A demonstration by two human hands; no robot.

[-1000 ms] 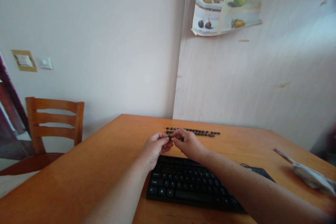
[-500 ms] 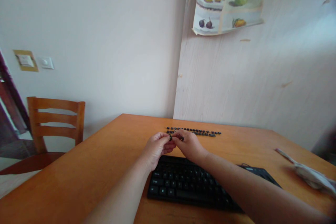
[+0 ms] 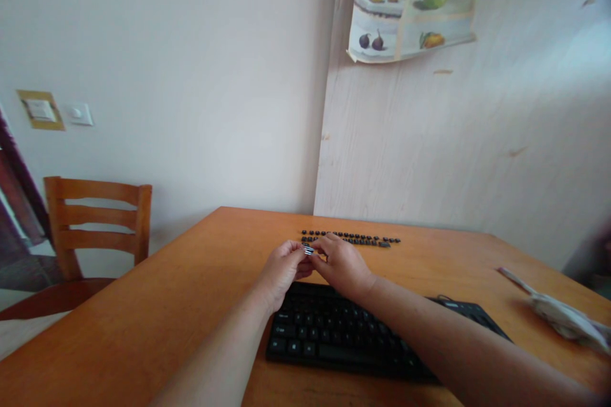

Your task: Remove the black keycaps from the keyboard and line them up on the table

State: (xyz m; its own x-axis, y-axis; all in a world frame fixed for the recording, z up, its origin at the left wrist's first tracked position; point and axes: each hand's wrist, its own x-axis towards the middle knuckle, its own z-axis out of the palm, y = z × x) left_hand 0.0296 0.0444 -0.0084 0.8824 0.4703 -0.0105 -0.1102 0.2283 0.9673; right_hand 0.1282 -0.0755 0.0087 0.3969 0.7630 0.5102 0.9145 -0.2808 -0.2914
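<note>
Above the back edge of the black keyboard (image 3: 334,352), my two hands meet fingertip to fingertip. Thumb and fingers of my left hand (image 3: 282,268) pinch a small dark keycap (image 3: 308,250), where bright silvery streaks show. My right hand (image 3: 344,266) is closed, its fingertips against the same spot; whatever it grips is too small to make out. Just beyond the hands, loose black keycaps (image 3: 356,241) lie in two rows, partly covered by the right hand. My right forearm hides part of the keyboard's right side.
All this is on a wooden table (image 3: 191,305). A greyish-white cloth-like bundle with a thin handle (image 3: 563,318) lies at the right. Left of the table stands a wooden chair (image 3: 102,213). Fruit paintings (image 3: 413,13) hang on the back wall.
Silvery streaks now show at the fingertips, where a dark keycap showed before. My right hand's fingers have shifted slightly. The whole view has moved a little; keyboard and keycap rows stay put.
</note>
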